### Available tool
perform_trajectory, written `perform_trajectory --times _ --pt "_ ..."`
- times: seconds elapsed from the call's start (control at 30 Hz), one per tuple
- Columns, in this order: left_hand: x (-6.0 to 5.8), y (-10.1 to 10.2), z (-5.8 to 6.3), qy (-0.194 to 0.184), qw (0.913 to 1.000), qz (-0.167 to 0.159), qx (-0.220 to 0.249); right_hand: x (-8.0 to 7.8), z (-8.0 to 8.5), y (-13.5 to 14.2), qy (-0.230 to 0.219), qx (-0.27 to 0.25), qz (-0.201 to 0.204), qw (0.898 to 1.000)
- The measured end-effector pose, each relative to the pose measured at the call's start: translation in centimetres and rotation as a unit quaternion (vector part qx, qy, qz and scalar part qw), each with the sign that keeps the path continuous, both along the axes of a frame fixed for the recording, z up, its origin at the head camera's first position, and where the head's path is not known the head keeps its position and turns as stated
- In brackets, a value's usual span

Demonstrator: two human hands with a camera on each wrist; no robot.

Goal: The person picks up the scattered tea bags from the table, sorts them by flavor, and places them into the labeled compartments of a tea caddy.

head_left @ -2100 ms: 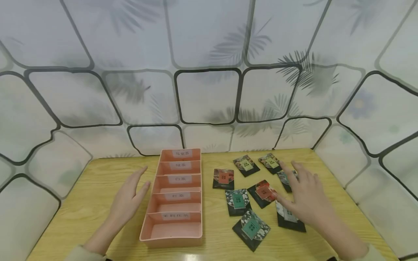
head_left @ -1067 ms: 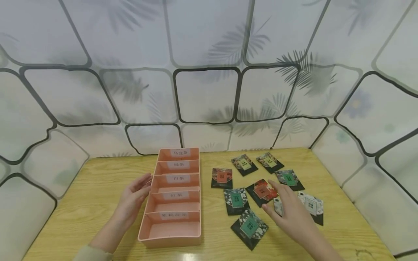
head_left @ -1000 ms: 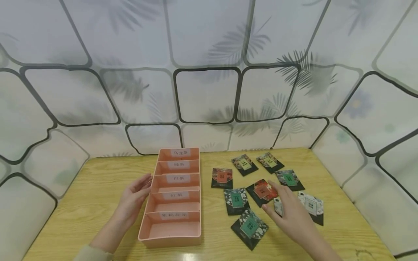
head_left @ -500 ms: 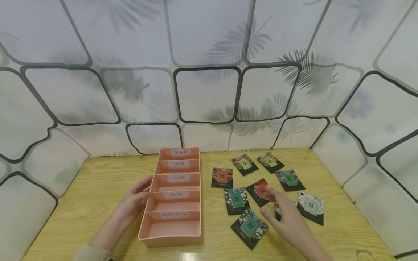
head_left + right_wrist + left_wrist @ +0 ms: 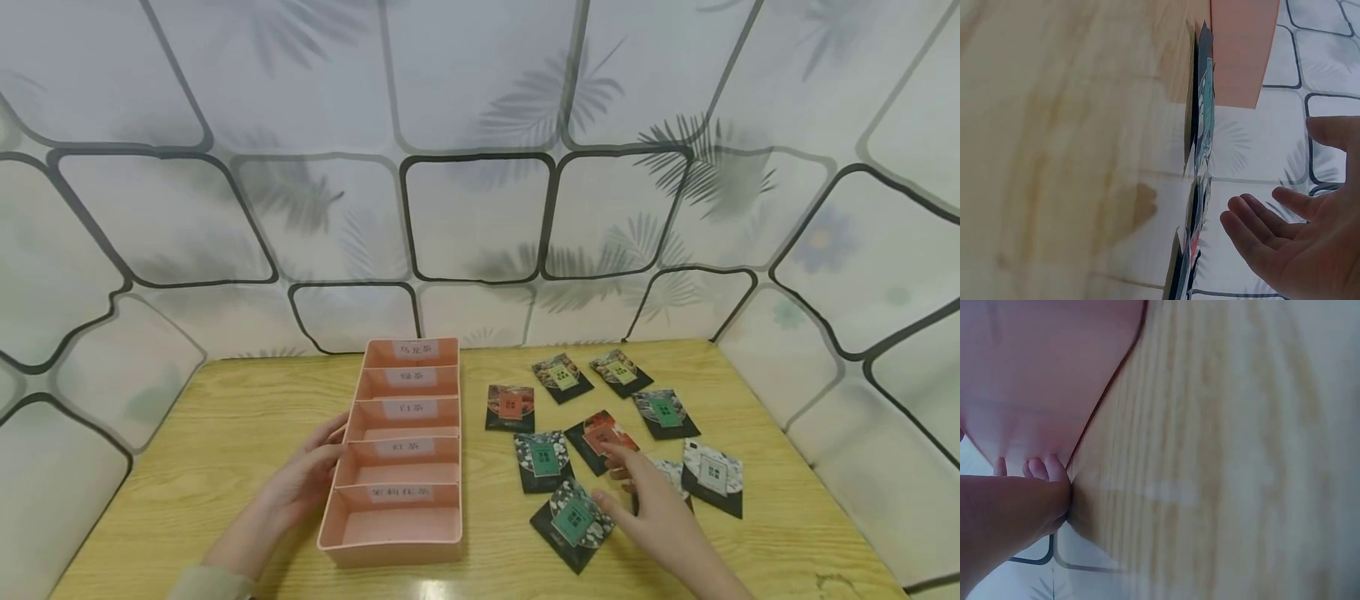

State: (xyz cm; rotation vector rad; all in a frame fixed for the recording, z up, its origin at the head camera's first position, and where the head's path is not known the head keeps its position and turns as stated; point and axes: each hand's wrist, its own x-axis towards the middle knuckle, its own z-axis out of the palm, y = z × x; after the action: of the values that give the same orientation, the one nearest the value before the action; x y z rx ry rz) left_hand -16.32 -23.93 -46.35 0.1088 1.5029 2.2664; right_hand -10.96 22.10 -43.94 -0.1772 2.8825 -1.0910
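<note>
A long pink box (image 5: 397, 525) with labelled compartments stands on the table, left of the middle. My left hand (image 5: 296, 479) rests against its left side, fingertips on the outer wall; in the left wrist view the fingers (image 5: 1038, 469) touch the pink surface. Over the sachets hovers my right hand (image 5: 656, 508), fingers relaxed and holding nothing. In the right wrist view that hand (image 5: 1297, 244) is apart from the sachets. Nearest to it are a red sachet (image 5: 600, 437), a green-labelled sachet (image 5: 573, 525) and a white-patterned sachet (image 5: 671, 475), partly hidden beneath it.
Other flat sachets lie to the right of the box: an orange-red one (image 5: 511, 408), two yellow-labelled ones (image 5: 562, 379), two more green-labelled ones (image 5: 543, 461) and another white-patterned one (image 5: 714, 475). Patterned cloth walls (image 5: 480, 225) enclose the wooden table (image 5: 247, 400).
My left hand has moved right, from beside the box to its wall. My right hand has shifted left and nearer to me, uncovering sachets at the right. The box and sachets stay put.
</note>
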Motion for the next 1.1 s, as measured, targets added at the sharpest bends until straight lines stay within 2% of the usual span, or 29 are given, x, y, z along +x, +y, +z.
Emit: perform_trajectory --times 0.17,0.4,0.67,0.9,1.1 --pt "-0.2 0.0 -0.3 -0.01 0.9997 -0.001 0.022 -0.2 -0.2 0.0 -0.028 -0.015 -0.011 0.999" --pt "-0.3 -0.3 -0.7 0.022 0.9976 -0.032 0.058 -0.2 -1.0 -0.1 -0.033 0.011 -0.008 0.999" --pt "-0.2 -0.3 -0.6 0.007 0.9983 -0.027 0.052 -0.3 -1.4 -0.4 -0.026 0.031 -0.005 0.999" --pt "-0.1 -0.2 -0.7 0.021 0.9977 -0.033 0.056 -0.6 -2.0 -0.5 -0.028 0.015 0.01 0.999" --pt "0.0 -0.3 -0.7 0.024 0.9977 -0.034 0.054 -0.8 -2.8 -0.6 -0.032 0.022 0.027 0.999"
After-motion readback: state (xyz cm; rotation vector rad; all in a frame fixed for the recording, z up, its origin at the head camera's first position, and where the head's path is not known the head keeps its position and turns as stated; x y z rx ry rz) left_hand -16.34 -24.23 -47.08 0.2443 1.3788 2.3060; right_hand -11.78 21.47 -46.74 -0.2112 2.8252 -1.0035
